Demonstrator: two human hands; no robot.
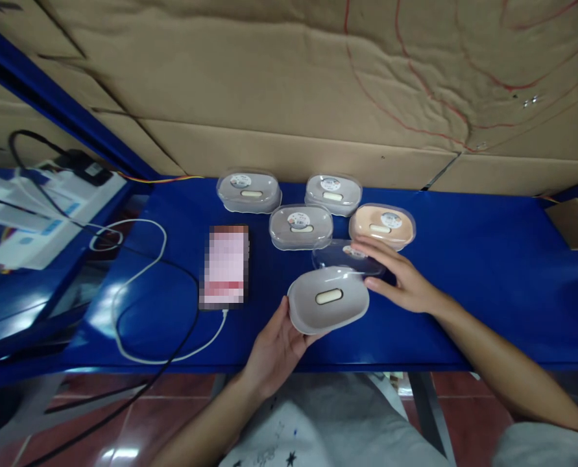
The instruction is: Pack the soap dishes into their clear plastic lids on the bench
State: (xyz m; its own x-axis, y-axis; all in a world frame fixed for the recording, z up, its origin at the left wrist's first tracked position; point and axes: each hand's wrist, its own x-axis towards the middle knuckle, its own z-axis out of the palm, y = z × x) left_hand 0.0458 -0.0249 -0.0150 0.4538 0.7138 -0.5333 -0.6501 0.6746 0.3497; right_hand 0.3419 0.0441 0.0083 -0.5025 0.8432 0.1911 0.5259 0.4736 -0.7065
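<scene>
Where the blue tabletop (473,272) meets its back edge, brown cardboard (269,91) rises as a wall, creased and marked with red curved lines towards the right. Floor below: reddish tiles (464,428). At the left end, white power strips (36,240) with plugs; a white cable (145,360) loops across to a phone (224,266), screen pixelated and unreadable. A black cable (186,337) runs past it and over the front edge. At far right, part of a cardboard box (573,224).

Position: open grey dish (325,316) is held in the left hand (276,357), near the front of the tabletop, tilted so its inside shows; the thumb is on the near-left rim, the fingers underneath. Right hand (408,279) is at the right end of a clear lid (332,253) just behind the dish, thumb and fingers parted. From where I stand, cannot tell whether it grips the lid or only touches it.

Count: open dish, 1. Separate lid, 1, with a round label. Covered grey boxes (301,224), 3. Covered peach box (381,219), 1, behind the right hand's fingertips. Phone, 1.
</scene>
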